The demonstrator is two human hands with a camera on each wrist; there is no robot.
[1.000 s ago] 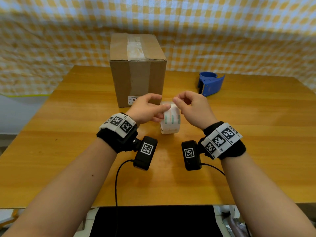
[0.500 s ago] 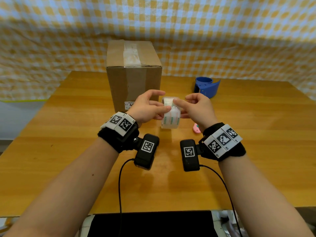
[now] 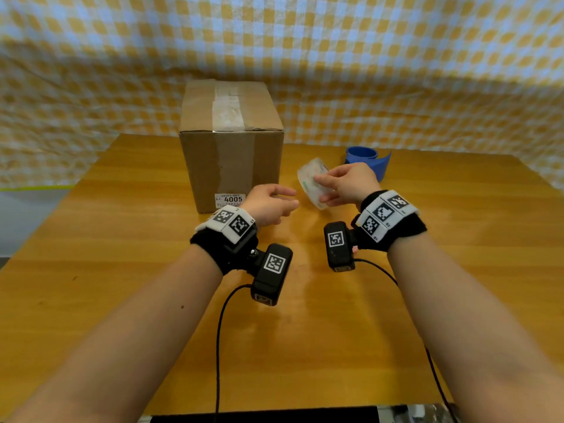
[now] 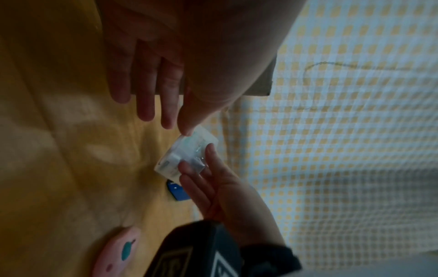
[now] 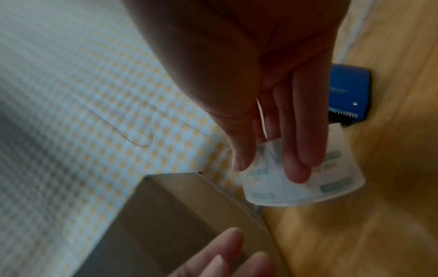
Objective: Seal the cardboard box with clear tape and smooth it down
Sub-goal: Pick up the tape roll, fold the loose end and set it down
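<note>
The right hand (image 3: 351,184) holds the roll of clear tape (image 3: 311,181) above the wooden table (image 3: 122,270), thumb and fingers pinching it by the rim. The left hand (image 3: 268,206) is loose and holds nothing, its fingers relaxed just beside the roll. The cardboard box (image 3: 232,148) stands upright behind the left hand (a strip of tape already lies across its top). A blue tape cutter (image 3: 366,157) lies behind the right hand.

the right hand (image 3: 351,184) hides part of the tape roll (image 3: 311,181) and blue dispenser (image 3: 366,157).
</note>
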